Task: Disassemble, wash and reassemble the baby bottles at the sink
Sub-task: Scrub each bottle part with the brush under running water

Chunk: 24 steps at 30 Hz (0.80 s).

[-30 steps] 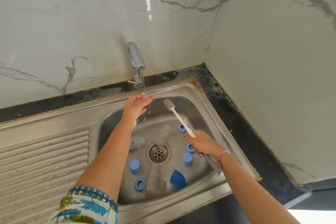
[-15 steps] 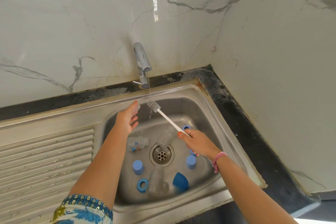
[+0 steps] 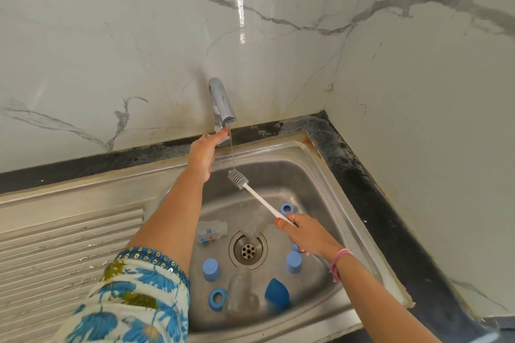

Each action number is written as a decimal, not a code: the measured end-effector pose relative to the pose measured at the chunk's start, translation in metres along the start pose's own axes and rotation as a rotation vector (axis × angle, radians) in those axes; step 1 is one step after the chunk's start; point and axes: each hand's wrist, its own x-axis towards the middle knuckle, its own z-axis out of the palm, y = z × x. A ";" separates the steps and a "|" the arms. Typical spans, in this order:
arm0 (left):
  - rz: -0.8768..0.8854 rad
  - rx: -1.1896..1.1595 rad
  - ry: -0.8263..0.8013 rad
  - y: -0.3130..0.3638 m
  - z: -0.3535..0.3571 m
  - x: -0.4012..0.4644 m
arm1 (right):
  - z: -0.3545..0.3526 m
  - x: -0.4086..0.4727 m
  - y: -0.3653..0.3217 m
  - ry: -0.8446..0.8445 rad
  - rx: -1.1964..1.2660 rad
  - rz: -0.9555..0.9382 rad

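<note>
Marble-veined wall panels [image 3: 117, 44] meet in a corner behind a dark desk [image 3: 370, 184], into which a stainless steel sink [image 3: 320, 175] with a ribbed draining board [image 3: 55, 234] is set. A chrome tap [image 3: 221, 103] stands at the back rim, and a thin stream of water [image 3: 232, 147] falls from its spout.

The person's left hand [image 3: 204, 152], its arm in a blue floral sleeve [image 3: 131, 298], reaches up to the base of the tap; its fingers touch the lever there, though whether they curl round it cannot be told. The right hand [image 3: 305, 234] (a pink band at the wrist) grips the white handle of a bottle brush [image 3: 257, 198], fingers clenched around it, with the grey bristle head held under the stream.

On the sink floor lie the bottle parts. One clear bottle [image 3: 211, 232] lies on its side left of the drain [image 3: 248, 249], another [image 3: 255, 224] rests just behind the drain, and a third [image 3: 239, 292] lies near the front. Beside that one sits a blue dome-shaped piece [image 3: 276, 296]. Two blue caps [image 3: 211, 269] stand either side of the drain, and two blue rings [image 3: 217, 297] lie apart, one front left, one by the right hand.
</note>
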 end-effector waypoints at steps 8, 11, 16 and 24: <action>0.143 0.282 -0.199 0.008 0.009 -0.007 | -0.002 0.003 0.002 -0.009 -0.015 0.008; 0.150 0.345 -0.232 0.009 0.002 -0.010 | -0.004 0.002 -0.001 0.013 -0.027 -0.004; 0.222 0.521 -0.106 -0.005 -0.008 -0.030 | -0.011 -0.004 -0.007 0.058 -0.265 -0.029; 0.163 0.698 0.126 -0.056 -0.038 -0.068 | -0.010 -0.026 -0.011 0.235 -0.840 -0.054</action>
